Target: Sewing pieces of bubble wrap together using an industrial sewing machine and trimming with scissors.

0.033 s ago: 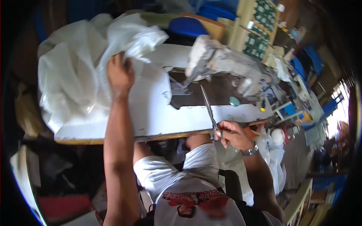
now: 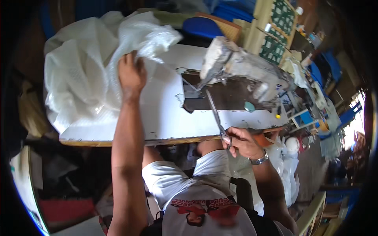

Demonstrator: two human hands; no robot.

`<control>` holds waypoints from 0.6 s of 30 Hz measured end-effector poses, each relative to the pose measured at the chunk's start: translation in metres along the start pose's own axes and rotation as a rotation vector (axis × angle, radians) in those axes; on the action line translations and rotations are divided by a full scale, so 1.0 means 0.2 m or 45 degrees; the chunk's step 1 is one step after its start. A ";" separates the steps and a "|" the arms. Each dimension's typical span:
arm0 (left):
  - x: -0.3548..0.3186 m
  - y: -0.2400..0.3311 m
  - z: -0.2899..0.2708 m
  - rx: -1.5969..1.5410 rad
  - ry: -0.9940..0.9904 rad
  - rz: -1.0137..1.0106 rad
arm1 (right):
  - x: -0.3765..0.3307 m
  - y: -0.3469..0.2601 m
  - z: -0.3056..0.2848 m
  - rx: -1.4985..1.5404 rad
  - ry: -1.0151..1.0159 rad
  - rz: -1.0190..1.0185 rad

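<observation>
My left hand reaches far forward and grips a big heap of white mesh fabric lying on the left part of a white table. My right hand, with a metal watch on the wrist, sits at the table's near edge and holds long scissors. Their blades point up toward the needle area of a worn grey sewing machine set in the table's right half. My white shirt and lap show below the table.
Behind the table are a blue cushioned seat and shelves with green and white boxes. White plastic bags hang right of my right arm. Cluttered workbenches run along the right; dark clutter and a red object lie lower left.
</observation>
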State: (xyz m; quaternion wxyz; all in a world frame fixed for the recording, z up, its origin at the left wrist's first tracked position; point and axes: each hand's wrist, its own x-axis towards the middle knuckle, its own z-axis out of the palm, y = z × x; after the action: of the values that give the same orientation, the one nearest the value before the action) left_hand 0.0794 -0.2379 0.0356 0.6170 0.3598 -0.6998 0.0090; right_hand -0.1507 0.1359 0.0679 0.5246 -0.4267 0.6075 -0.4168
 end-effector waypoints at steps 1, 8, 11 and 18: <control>-0.02 -0.06 -0.02 -0.004 -0.003 -0.042 | 0.09 0.02 0.10 0.122 -0.107 -0.017; -0.05 -0.14 -0.12 0.093 -0.068 -0.171 | 0.70 -0.16 0.49 0.687 -0.484 0.093; -0.05 -0.11 -0.07 0.098 -0.058 -0.162 | 0.86 -0.24 0.51 0.739 -0.288 0.014; 0.10 0.01 -0.21 0.324 0.131 -0.044 | 0.57 -0.21 0.33 0.148 -0.126 -0.272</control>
State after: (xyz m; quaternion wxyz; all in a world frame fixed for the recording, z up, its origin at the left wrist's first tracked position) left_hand 0.1154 -0.2261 0.0637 0.6016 0.4462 -0.6541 0.1054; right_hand -0.0914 0.0100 0.0690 0.5303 -0.4782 0.5066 -0.4832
